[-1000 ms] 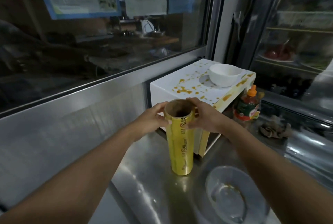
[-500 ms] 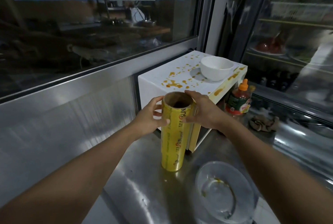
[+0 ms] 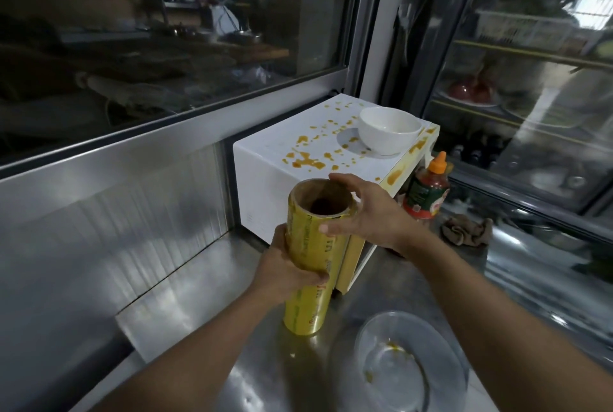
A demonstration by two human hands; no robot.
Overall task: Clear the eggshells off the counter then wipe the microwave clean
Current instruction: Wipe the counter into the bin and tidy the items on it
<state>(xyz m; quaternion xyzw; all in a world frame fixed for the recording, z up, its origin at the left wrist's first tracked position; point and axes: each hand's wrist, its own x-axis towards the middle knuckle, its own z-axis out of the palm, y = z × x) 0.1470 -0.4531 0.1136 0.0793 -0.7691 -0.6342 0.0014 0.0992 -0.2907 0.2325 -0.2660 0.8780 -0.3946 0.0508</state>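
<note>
A yellow roll of film [image 3: 308,282] stood upright on the steel. Near right lay a glass plate [image 3: 411,365]; farther right, a sauce bottle [image 3: 428,192] and brown rag [image 3: 466,231].

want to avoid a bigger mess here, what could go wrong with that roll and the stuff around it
The tall yellow wrap roll stands on end, held by the left hand and right hand; released carelessly, it might topple onto the glass plate. Wiping the stained microwave could knock off the white bowl near its edge.

One head-worn wide view looks forward and down, close over the steel counter [image 3: 199,285], its edges seemingly warped
</note>
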